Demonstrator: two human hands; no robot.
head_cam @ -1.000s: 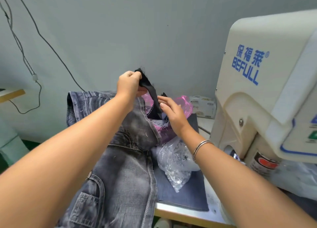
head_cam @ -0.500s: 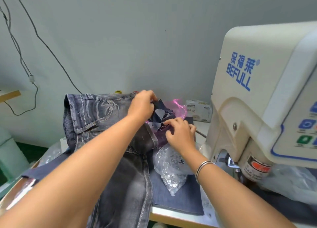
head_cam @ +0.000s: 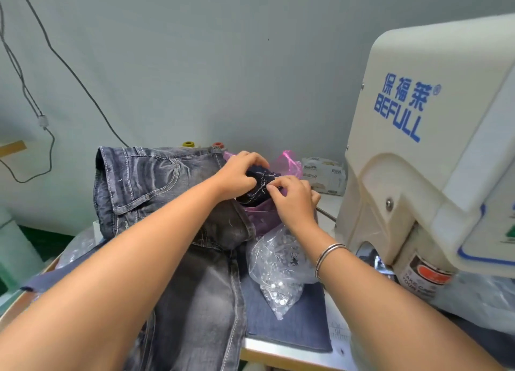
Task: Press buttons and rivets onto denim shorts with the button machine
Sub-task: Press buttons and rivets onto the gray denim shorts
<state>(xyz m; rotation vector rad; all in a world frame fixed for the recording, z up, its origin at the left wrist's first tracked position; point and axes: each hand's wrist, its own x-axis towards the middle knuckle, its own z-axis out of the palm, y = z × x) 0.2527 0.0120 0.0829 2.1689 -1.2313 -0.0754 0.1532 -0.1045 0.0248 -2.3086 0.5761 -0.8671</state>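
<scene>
The shorts [head_cam: 167,203] lie draped over the table [head_cam: 278,351] left of the machine [head_cam: 418,161], waistband away from the person, legs hanging toward the near edge. Both hands work at a small dark scrap [head_cam: 262,186] just past the shorts' right side: the left hand [head_cam: 239,172] has its fingers curled round the scrap's top, and the right hand [head_cam: 292,197] pinches its near edge, over a pink bag [head_cam: 287,161]. A clear bag [head_cam: 278,273] of small metal pieces lies beside the shorts, under the right wrist, on a blue cloth [head_cam: 292,323]. The shorts look like washed denim — soft enough to fold and sag, yet thick and stiffer at the seams, waistband and pockets, so probably fairly heavy for cloth and not slippery. I would judge the waistband the best place to take hold, one hand on each side of the spot to be pressed, keeping that layer flat and taut when it is fed under the machine's head — a bunched seam there could seat a button crooked, and fingers should stay well off the press point
</scene>
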